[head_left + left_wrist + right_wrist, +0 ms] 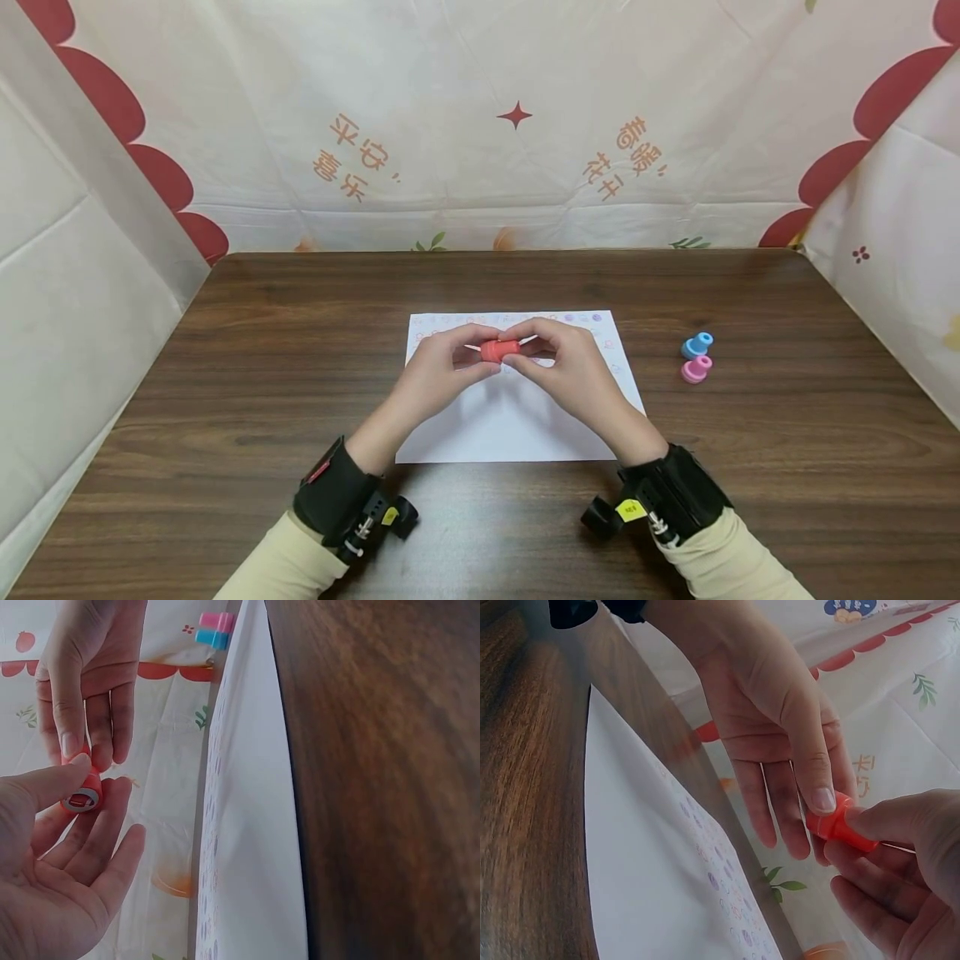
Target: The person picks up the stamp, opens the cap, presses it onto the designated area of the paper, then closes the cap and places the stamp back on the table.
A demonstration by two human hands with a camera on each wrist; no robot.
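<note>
Above the sheet of paper, both hands hold a small red toy stamp between them. The left hand pinches its left end with thumb and fingers. On the other end, the thumb and fingertips of the right hand pinch it too. The stamp lies sideways in the air, and its round end with a picture shows in the left wrist view. White paper lies flat under the hands, with rows of small coloured prints along its far side. The fingers partly cover the stamp.
Blue and pink toy stamps stand close together on the brown wooden table, right of the paper. A white printed cloth hangs behind the table's far edge and along both sides.
</note>
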